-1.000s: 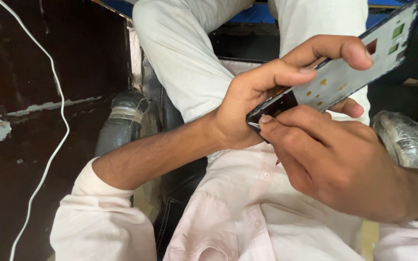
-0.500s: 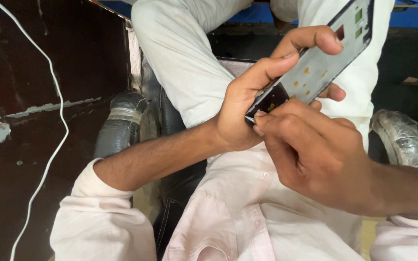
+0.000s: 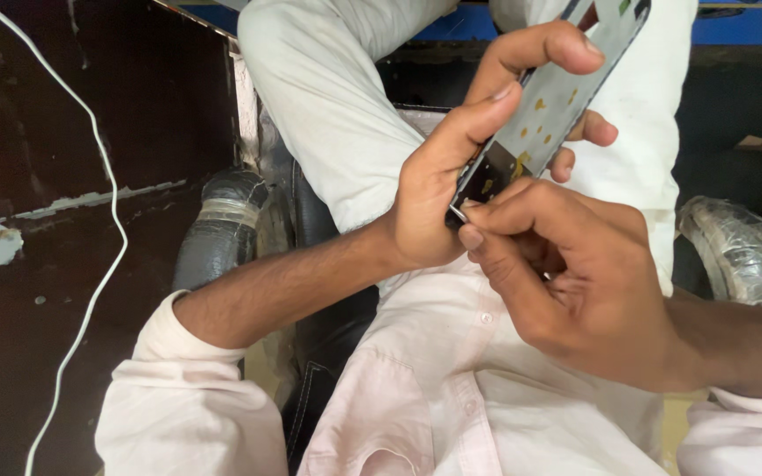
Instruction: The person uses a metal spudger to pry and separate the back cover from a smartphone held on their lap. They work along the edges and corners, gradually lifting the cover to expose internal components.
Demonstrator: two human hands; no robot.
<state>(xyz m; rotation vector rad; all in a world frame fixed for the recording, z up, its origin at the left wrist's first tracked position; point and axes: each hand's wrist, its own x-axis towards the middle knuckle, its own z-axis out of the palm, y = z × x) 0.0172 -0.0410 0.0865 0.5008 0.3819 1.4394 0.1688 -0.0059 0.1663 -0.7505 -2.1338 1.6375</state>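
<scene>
- Two bare hands meet over the lap of a seated person in a pale pink shirt and off-white trousers.
- Left hand grasps a thin phone panel, thumb along its near edge and fingers curled over the far side; the panel slants from the centre of the view up toward 1 o'clock, where its top runs out of view.
- The panel's upturned face is pale grey with small yellow spots and a dark patch at its lower end.
- Right hand sits at 5 o'clock of the panel, fingers bunched, forefinger and thumb pinched at the panel's bottom corner and touching it; whether anything small is held between them cannot be told.
- At 9 o'clock a white cable trails across the dark floor.
- Chair armrests wrapped in clear film flank the lap: one under the left forearm, one at 3 o'clock.
- A blue strip runs along the top edge at 1 o'clock.
</scene>
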